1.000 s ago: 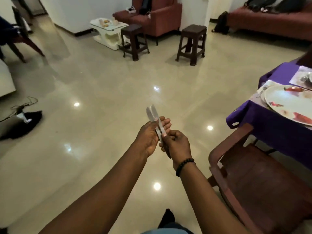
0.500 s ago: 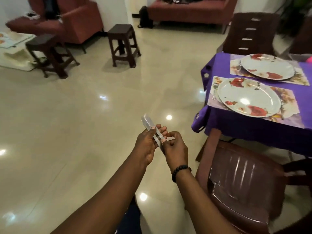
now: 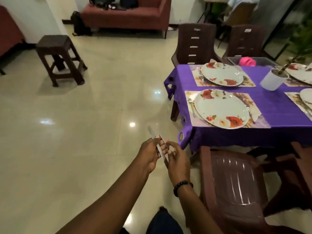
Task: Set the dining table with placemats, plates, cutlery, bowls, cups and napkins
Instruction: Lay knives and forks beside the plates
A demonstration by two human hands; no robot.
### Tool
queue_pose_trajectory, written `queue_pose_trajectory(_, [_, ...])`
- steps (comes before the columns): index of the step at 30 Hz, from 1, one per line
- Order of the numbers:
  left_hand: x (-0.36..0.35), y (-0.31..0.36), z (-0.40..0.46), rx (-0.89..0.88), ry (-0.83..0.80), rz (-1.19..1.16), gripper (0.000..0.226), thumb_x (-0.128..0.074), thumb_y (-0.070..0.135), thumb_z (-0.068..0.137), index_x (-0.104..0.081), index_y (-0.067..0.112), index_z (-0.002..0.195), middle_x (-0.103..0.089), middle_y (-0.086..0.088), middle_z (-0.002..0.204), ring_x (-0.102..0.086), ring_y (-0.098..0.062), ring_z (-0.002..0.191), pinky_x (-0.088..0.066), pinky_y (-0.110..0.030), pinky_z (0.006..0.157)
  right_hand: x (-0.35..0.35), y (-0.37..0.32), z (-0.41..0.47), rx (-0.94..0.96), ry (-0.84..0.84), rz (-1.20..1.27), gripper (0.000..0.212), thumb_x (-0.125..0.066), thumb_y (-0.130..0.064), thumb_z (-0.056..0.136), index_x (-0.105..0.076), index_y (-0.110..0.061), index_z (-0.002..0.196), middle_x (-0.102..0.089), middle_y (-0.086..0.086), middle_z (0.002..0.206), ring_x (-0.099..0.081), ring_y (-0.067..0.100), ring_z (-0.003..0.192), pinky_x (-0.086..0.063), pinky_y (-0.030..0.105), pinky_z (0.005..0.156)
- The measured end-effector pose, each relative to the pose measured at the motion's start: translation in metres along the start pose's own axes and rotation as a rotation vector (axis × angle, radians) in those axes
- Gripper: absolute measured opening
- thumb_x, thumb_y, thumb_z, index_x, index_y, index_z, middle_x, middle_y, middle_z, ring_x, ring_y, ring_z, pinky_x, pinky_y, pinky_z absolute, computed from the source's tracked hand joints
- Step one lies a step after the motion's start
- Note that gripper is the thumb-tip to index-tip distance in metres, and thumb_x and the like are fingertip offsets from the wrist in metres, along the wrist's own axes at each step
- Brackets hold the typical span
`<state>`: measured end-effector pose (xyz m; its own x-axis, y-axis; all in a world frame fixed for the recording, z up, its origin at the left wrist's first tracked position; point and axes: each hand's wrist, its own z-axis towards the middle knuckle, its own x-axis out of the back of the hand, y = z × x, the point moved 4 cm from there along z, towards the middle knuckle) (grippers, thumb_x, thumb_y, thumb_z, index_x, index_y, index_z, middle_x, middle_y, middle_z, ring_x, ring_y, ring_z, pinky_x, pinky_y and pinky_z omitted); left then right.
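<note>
Two metal table knives (image 3: 157,141) stick up from between my hands, above the floor left of the table. My left hand (image 3: 151,153) holds them across its fingers, and my right hand (image 3: 177,157) pinches their handles. The dining table (image 3: 276,105) wears a purple cloth. The nearest floral plate (image 3: 221,108) sits on a placemat (image 3: 256,114) with a fork (image 3: 190,103) on its left. A second floral plate (image 3: 222,74) lies on the placemat behind it. Parts of more plates show at the right edge.
A brown plastic chair (image 3: 236,183) stands just right of my hands, tucked at the table's near side. Two more chairs (image 3: 194,43) stand behind the table. A white pot with a plant (image 3: 272,80) sits mid-table. A dark stool (image 3: 59,58) and red sofa (image 3: 125,16) stand farther off.
My view has swung right, bringing the table and its plates fully into sight. The two knives have spread apart a little at their tips while both hands keep hold.
</note>
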<state>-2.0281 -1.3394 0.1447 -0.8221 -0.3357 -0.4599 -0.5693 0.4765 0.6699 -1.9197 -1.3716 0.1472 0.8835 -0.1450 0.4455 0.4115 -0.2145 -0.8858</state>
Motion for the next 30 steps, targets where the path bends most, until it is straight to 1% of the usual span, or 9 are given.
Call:
queue_pose_trajectory(2, [-0.003,0.01,0.022,-0.001,-0.018,0.013,0.028,-0.046,0.015,0.103,-0.059,-0.004,0.12,-0.067,-0.024,0.118,-0.068,-0.035,0.104,-0.06,-0.039,0.08,-0.004,-0.003,0.02,0.014,0.048,-0.016,0.035,-0.05,-0.011,0.097,-0.061,-0.038,0.117,-0.059,-0.005,0.104,-0.059,0.009,0.097,-0.054,0.031,0.085])
queue_pose_trajectory(5, [-0.023,0.026,0.049,0.04,-0.057,0.038,0.031,-0.045,0.017,0.104,-0.058,-0.004,0.123,-0.068,-0.023,0.117,-0.068,-0.034,0.105,-0.061,-0.033,0.073,0.0,-0.004,0.051,-0.024,0.113,-0.01,0.032,-0.05,-0.014,0.098,-0.062,-0.037,0.117,-0.06,-0.003,0.105,-0.059,0.013,0.098,-0.054,0.036,0.086])
queue_pose_trajectory(8, [-0.052,0.037,0.083,0.067,-0.126,0.066,0.029,-0.044,0.018,0.105,-0.06,-0.002,0.119,-0.069,-0.017,0.113,-0.072,-0.027,0.096,-0.061,-0.031,0.072,0.008,-0.001,0.095,-0.056,0.185,0.005,0.031,-0.05,-0.015,0.098,-0.061,-0.036,0.118,-0.058,-0.004,0.107,-0.056,0.012,0.102,-0.052,0.032,0.087])
queue_pose_trajectory(10, [-0.076,0.045,0.11,0.074,-0.176,0.107,0.027,-0.043,0.018,0.105,-0.061,0.0,0.115,-0.071,-0.015,0.109,-0.073,-0.024,0.092,-0.061,-0.032,0.076,0.017,0.001,0.133,-0.056,0.229,0.02,0.031,-0.051,-0.015,0.098,-0.061,-0.035,0.12,-0.056,-0.006,0.109,-0.053,0.009,0.104,-0.051,0.031,0.089])
queue_pose_trajectory(13, [-0.121,0.058,0.158,0.103,-0.245,0.152,0.03,-0.042,0.021,0.105,-0.061,0.001,0.117,-0.07,-0.017,0.116,-0.071,-0.027,0.101,-0.058,-0.037,0.087,0.038,0.003,0.197,-0.021,0.322,0.029,0.031,-0.052,-0.01,0.097,-0.062,-0.029,0.12,-0.059,-0.005,0.115,-0.051,0.007,0.103,-0.049,0.03,0.092])
queue_pose_trajectory(16, [-0.178,0.061,0.208,0.124,-0.29,0.176,0.027,-0.044,0.019,0.104,-0.062,0.001,0.113,-0.068,-0.019,0.118,-0.07,-0.029,0.102,-0.058,-0.036,0.087,0.075,0.008,0.261,0.019,0.438,-0.025,0.029,-0.052,-0.01,0.097,-0.063,-0.022,0.121,-0.064,0.001,0.118,-0.055,0.017,0.107,-0.047,0.033,0.094])
queue_pose_trajectory(22, [-0.274,0.029,0.27,0.301,-0.352,0.28,0.03,-0.042,0.016,0.104,-0.058,-0.004,0.121,-0.067,-0.022,0.12,-0.068,-0.031,0.103,-0.059,-0.034,0.081,0.148,0.046,0.343,-0.093,0.548,-0.093,0.027,-0.054,-0.02,0.097,-0.063,-0.027,0.121,-0.065,0.004,0.112,-0.056,0.022,0.103,-0.05,0.04,0.088])
queue_pose_trajectory(27, [-0.317,0.014,0.303,0.413,-0.371,0.3,0.031,-0.046,0.015,0.103,-0.057,-0.006,0.123,-0.066,-0.023,0.12,-0.069,-0.031,0.101,-0.06,-0.034,0.08,0.187,0.081,0.365,-0.225,0.686,-0.185,0.028,-0.055,-0.016,0.095,-0.065,-0.028,0.119,-0.064,0.004,0.112,-0.057,0.022,0.105,-0.049,0.04,0.091])
queue_pose_trajectory(30, [-0.335,0.007,0.319,0.468,-0.41,0.327,0.033,-0.045,0.016,0.104,-0.056,-0.007,0.125,-0.066,-0.024,0.121,-0.069,-0.031,0.101,-0.06,-0.034,0.081,0.218,0.1,0.371,-0.318,0.763,-0.288,0.03,-0.056,-0.011,0.094,-0.068,-0.025,0.117,-0.06,0.008,0.109,-0.057,0.025,0.103,-0.047,0.037,0.087])
